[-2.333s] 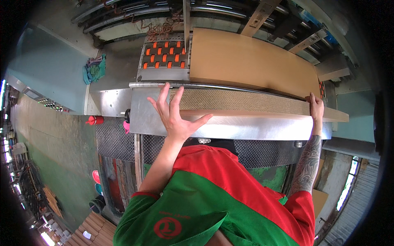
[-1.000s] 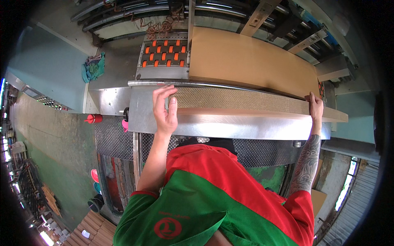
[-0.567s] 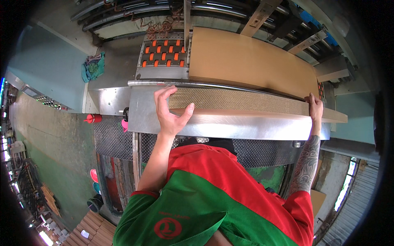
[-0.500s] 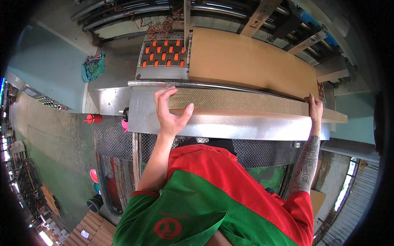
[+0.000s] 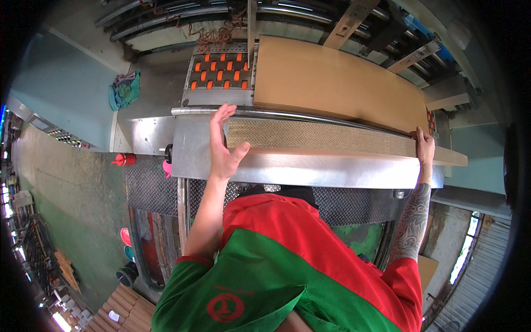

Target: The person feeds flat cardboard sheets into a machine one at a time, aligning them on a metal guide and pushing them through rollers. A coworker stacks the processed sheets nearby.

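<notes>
A stack of corrugated cardboard sheets [image 5: 321, 136] stands on its long edge on the metal table [image 5: 193, 146] before me, its fluted edges facing up. My left hand [image 5: 223, 152] is at the stack's left end, thumb and fingers spread apart, the palm side toward the cardboard; whether it touches is hard to tell. Near the right end, my right hand [image 5: 425, 148] grips the stack, its fingers bent over the far side. Beyond a metal bar [image 5: 191, 112] lies a flat brown cardboard pile [image 5: 337, 77].
Orange rollers [image 5: 220, 74] are set in a plate left of the flat pile. Machine rods and uprights [image 5: 351, 25] stand behind. A teal cloth [image 5: 125, 91] lies on the machine at left. A red bottle [image 5: 125, 159] is beside the table's left side.
My left hand's fingers have straightened, and its thumb has shifted slightly left off the cardboard's edge. The right hand and the stack look nearly unmoved.
</notes>
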{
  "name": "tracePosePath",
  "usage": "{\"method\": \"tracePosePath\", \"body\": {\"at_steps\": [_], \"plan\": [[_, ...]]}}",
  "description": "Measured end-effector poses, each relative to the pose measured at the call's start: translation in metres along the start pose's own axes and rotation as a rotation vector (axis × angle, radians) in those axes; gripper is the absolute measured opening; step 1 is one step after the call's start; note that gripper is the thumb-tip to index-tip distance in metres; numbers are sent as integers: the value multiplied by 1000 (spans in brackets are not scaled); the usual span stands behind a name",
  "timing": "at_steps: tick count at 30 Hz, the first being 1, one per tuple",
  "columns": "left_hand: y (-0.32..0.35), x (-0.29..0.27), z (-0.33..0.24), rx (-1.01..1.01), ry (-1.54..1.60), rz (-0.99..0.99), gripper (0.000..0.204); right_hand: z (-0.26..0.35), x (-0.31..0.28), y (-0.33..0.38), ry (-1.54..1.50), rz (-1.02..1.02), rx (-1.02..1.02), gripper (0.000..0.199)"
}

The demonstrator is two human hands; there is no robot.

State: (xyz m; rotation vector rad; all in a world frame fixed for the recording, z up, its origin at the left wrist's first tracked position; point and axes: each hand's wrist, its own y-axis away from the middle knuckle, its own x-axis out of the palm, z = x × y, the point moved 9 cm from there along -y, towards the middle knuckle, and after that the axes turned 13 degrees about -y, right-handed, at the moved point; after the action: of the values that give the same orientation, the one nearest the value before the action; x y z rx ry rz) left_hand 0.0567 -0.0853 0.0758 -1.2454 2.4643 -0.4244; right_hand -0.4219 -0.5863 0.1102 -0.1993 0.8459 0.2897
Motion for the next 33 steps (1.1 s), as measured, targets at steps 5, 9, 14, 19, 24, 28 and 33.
{"method": "tracePosePath", "body": {"at_steps": [5,9,14,19,24,28,33], "plan": [[13,17,20,-250,122,131,65,-2,-3,0,38,-21,-14,59],[9,16,16,-206,130,80,52,-9,-2,-2,11,-16,3,59],[1,11,1,-46,42,2,40,-10,0,-4,16,17,-15,58],[12,16,16,-259,181,48,37,-8,-3,-2,44,-12,-11,60],[12,15,14,-202,138,33,33,-13,-3,-1,69,-20,37,59],[13,14,13,-165,118,12,33,-10,-5,2,20,-40,-23,58],[13,14,21,-151,97,17,50,-14,-3,4,-15,-8,13,57]]}}
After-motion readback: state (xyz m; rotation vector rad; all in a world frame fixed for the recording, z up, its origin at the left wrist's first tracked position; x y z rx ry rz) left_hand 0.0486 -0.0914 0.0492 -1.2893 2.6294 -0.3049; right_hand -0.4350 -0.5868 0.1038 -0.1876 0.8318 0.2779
